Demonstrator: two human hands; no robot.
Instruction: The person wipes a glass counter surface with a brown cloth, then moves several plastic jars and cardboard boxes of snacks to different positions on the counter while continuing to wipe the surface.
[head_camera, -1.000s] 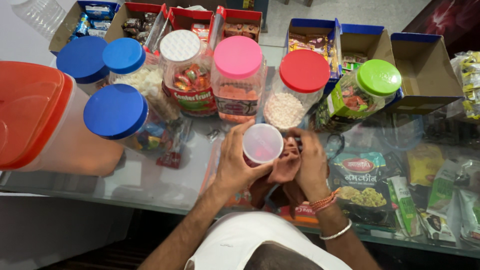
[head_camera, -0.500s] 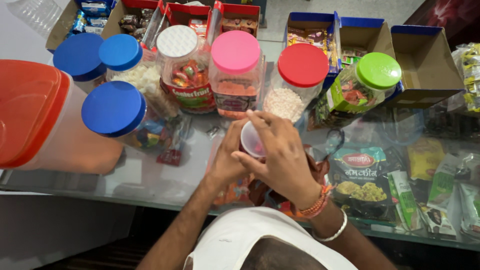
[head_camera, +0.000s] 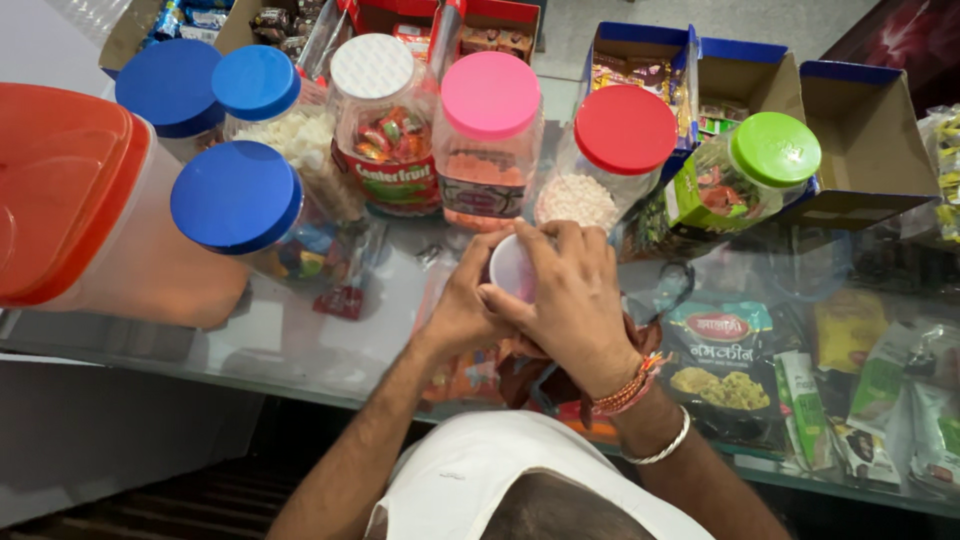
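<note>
A small clear plastic cup (head_camera: 511, 268) stands on the glass counter (head_camera: 300, 330) in front of me. My left hand (head_camera: 462, 310) wraps around its left side. My right hand (head_camera: 570, 295) lies over its top and right side, fingers curled on the rim, with thread bands and a metal bangle at the wrist. Most of the cup is hidden by both hands. Just behind the cup stand a pink-lidded jar (head_camera: 489, 140) and a red-lidded jar (head_camera: 612, 155) of white sweets.
A row of candy jars lines the counter: blue lids (head_camera: 236, 195), a white lid (head_camera: 372, 70), a green lid (head_camera: 772, 150). A big orange-lidded tub (head_camera: 70, 190) sits at the left. Open cardboard boxes (head_camera: 860, 140) stand behind. Snack packets (head_camera: 725, 355) show under the glass.
One second ago my right hand was beside the cup and its open mouth showed. It has since moved over the top and now covers the cup, while my left hand stays on it.
</note>
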